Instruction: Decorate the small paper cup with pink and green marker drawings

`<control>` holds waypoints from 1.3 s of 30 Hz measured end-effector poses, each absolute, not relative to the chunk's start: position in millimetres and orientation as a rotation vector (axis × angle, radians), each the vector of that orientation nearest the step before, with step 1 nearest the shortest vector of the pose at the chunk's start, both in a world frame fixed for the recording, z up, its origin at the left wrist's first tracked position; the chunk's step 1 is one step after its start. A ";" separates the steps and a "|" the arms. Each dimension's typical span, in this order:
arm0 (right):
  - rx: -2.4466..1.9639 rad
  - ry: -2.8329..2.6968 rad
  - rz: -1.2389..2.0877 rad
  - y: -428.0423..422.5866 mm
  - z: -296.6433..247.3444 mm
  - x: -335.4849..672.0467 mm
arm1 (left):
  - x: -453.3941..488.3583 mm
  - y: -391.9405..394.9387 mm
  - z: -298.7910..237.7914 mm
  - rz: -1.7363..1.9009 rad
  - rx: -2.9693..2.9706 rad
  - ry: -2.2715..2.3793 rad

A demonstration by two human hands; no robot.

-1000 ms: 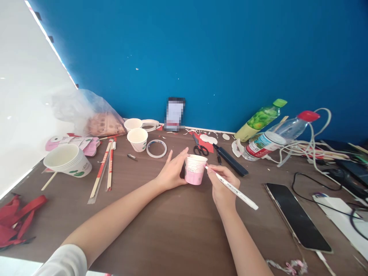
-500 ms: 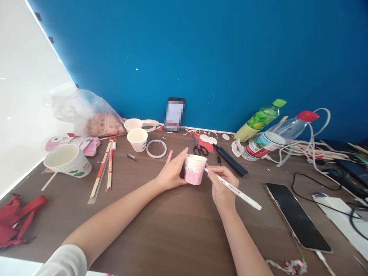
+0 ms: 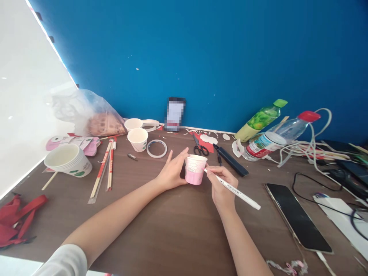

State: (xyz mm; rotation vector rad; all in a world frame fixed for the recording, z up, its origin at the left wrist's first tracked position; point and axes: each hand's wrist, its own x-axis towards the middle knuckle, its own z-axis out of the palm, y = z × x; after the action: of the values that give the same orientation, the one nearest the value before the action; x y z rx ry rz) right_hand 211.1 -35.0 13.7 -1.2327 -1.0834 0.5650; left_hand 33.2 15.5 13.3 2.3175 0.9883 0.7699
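Note:
A paper cup (image 3: 196,170) stands upright on the table, its lower part solid pink and its upper part marked with pink lines. Around the cup's left side curves my left hand (image 3: 173,172), thumb near the base and fingers near the rim, steadying it. My right hand (image 3: 223,186) is closed on a white marker (image 3: 240,194), held like a pen. The marker's tip meets the right side of the cup. Behind the cup lie scissors (image 3: 200,147) with dark handles, and a roll of tape (image 3: 156,149) lies flat to the left.
Two white cups (image 3: 137,140) and a cup stack (image 3: 68,161) stand left, near wrapped chopsticks (image 3: 100,170). A black box cutter (image 3: 231,160), two bottles (image 3: 266,143), cables and a phone (image 3: 297,216) lie right. Another phone (image 3: 174,114) leans on the blue partition.
My right hand and the marker have shifted very slightly against the cup's right side. My left hand and the cup look almost unmoved.

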 end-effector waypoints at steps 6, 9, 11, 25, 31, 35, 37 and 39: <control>-1.252 -1.080 0.549 -34.2 13.4 211.0 | 33.2 15.9 12.2 0.780 2.310 0.983; -1.236 -1.086 0.556 -34.0 12.9 211.1 | 33.1 16.2 11.8 0.781 2.313 0.981; -1.233 -1.094 0.548 -33.9 12.3 211.6 | 33.3 16.3 11.9 0.772 2.316 0.986; -1.210 -1.109 0.603 -34.2 14.2 213.6 | 32.7 15.5 13.6 0.767 2.301 0.996; -1.167 -1.122 0.669 -34.4 13.8 214.3 | 33.1 15.8 13.0 0.753 2.285 1.013; -1.159 -1.123 0.681 -33.9 12.9 215.0 | 33.4 16.1 12.2 0.761 2.291 1.005; -1.175 -1.126 0.671 -33.8 12.8 215.2 | 33.4 16.1 12.0 0.755 2.292 1.005; -1.185 -1.128 0.657 -33.7 12.8 215.2 | 33.3 16.1 11.9 0.757 2.291 1.005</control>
State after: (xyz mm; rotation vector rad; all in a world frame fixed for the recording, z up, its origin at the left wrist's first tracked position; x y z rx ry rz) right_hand 215.2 -33.7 12.8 -1.1851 -1.1283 0.6571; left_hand 33.3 16.1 11.9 2.2912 1.0054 0.7574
